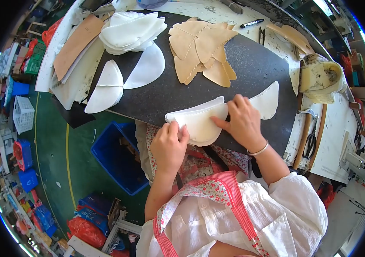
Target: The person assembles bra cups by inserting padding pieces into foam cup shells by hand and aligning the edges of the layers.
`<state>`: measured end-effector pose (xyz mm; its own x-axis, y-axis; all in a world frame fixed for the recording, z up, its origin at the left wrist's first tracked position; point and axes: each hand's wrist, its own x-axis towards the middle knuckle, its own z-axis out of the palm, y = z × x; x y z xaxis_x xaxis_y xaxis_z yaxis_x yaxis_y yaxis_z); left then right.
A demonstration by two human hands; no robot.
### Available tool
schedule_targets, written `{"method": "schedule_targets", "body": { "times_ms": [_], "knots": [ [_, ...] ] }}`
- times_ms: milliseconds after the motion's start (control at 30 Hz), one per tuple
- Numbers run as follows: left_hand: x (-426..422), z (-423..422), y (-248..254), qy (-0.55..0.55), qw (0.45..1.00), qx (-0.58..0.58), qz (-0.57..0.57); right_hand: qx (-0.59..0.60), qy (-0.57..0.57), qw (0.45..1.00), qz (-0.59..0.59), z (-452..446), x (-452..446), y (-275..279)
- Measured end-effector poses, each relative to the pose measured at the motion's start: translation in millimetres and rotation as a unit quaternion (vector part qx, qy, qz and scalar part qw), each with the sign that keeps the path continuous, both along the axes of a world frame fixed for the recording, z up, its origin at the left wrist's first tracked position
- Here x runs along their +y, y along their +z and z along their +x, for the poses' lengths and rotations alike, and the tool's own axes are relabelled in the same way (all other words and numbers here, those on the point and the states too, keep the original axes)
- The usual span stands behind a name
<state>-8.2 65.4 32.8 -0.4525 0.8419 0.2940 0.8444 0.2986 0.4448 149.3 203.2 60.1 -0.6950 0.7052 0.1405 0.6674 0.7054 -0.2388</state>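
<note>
My left hand (169,145) pinches the left end of a stack of white curved pieces (199,124) at the front edge of the dark work surface (255,60). On the stack's right end rests my right hand (243,122), its thumb and fingers closed around the edge. Just right of it lies a single white piece (266,102) with a notched edge. Tan pieces (204,47) with zigzag edges are spread further back. A pile of white pieces (131,32) stands at the back left, with more white pieces (107,88) in front of it.
A blue bin (120,158) stands on the floor below the left front edge. Black scissors (311,143) hang or lie at the right. A pen (252,23) and small snips (261,35) lie at the back. Brown curved templates (77,47) are at the far left.
</note>
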Motion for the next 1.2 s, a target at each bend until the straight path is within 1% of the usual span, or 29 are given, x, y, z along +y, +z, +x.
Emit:
{"method": "schedule_targets", "body": {
  "times_ms": [33, 133, 167, 233, 267, 333, 367, 467, 533, 600, 633, 667, 700, 733, 767, 800, 833, 867, 933, 967, 1033, 1133, 1167, 1200],
  "knots": [
    [0.6, 0.2, -0.1, -0.006, 1.000, 0.002, 0.010, -0.029, -0.016, 0.999, -0.028, 3.3, 5.5, 4.8],
    [0.1, 3.3, -4.4, -0.018, 0.999, 0.018, 0.044, 0.139, 0.069, 0.988, 0.000, 0.1, 19.4, 6.8],
    [-2.1, 5.5, -6.8, -0.022, 0.998, 0.031, 0.056, 0.196, 0.109, 0.968, -0.113, -3.2, 18.3, 9.6],
    [-12.2, 9.0, -15.6, -0.038, 0.995, 0.036, 0.080, 0.194, 0.152, 0.953, -0.175, -8.2, 18.3, 2.8],
    [-16.6, 10.7, -18.9, -0.046, 0.990, 0.042, 0.126, 0.191, 0.174, 0.944, -0.206, -10.1, 18.3, 0.2],
    [-23.0, 15.4, -23.8, -0.058, 0.972, 0.053, 0.221, 0.187, 0.180, 0.943, -0.207, -11.3, 22.4, 4.9],
    [-27.5, 17.4, -25.3, -0.070, 0.967, 0.055, 0.238, 0.174, 0.185, 0.944, -0.211, -11.1, 25.6, 5.7],
    [-34.1, 24.2, -24.9, -0.057, 0.940, -0.071, 0.330, 0.162, 0.181, 0.942, -0.232, -9.3, 28.1, 6.6],
    [-37.8, 19.7, -18.5, -0.016, 0.933, -0.121, 0.337, 0.158, 0.168, 0.942, -0.245, -10.1, 29.3, 7.9],
    [-47.2, 4.8, -5.7, 0.059, 0.940, -0.152, 0.298, 0.148, 0.154, 0.942, -0.257, -10.7, 25.1, 8.8],
    [-43.7, -10.6, -7.3, 0.094, 0.939, -0.125, 0.308, 0.166, 0.158, 0.947, -0.226, -11.5, 23.5, 6.4],
    [-41.4, -23.4, -4.4, 0.139, 0.894, -0.268, 0.331, 0.165, 0.158, 0.947, -0.227, -12.7, 22.0, 5.3],
    [-28.0, -41.3, 7.0, 0.167, 0.859, -0.295, 0.384, 0.163, 0.155, 0.948, -0.226, -13.4, 21.5, 5.1],
    [-26.3, -65.2, 4.8, 0.176, 0.818, -0.357, 0.415, 0.160, 0.151, 0.949, -0.224, -13.9, 20.9, 5.3],
    [-17.7, -89.0, 5.7, 0.179, 0.789, -0.369, 0.458, 0.159, 0.152, 0.950, -0.222, -14.2, 20.3, 5.3],
    [-12.1, -108.8, 11.4, 0.193, 0.786, -0.379, 0.448, 0.158, 0.151, 0.951, -0.219, -14.6, 20.6, 5.0],
    [-5.2, -130.5, 7.6, 0.197, 0.792, -0.359, 0.453, 0.158, 0.149, 0.952, -0.215, -14.8, 21.1, 4.5],
    [1.2, -145.6, 6.1, 0.237, 0.806, -0.332, 0.429, 0.165, 0.151, 0.952, -0.211, -14.9, 21.2, 3.3],
    [3.2, -171.2, -8.5, 0.275, 0.875, -0.220, 0.331, 0.180, 0.154, 0.950, -0.203, -15.8, 22.1, 1.9],
    [4.8, -173.4, -11.8, 0.282, 0.895, -0.179, 0.294, 0.174, 0.158, 0.951, -0.202, -16.3, 23.3, 3.4],
    [6.3, -167.9, -1.9, 0.293, 0.927, -0.093, 0.217, 0.163, 0.162, 0.952, -0.201, -17.1, 24.2, 5.1],
    [7.9, -167.8, 0.8, 0.239, 0.875, -0.222, 0.357, 0.180, 0.120, 0.957, -0.194, -21.9, 28.8, 11.3],
    [8.8, -166.8, 5.0, 0.216, 0.830, -0.291, 0.424, 0.188, 0.118, 0.957, -0.189, -23.3, 33.0, 13.4],
    [10.9, -163.0, 20.8, 0.208, 0.820, -0.312, 0.433, 0.195, 0.116, 0.956, -0.184, -24.2, 37.2, 15.1]
  ]
}}
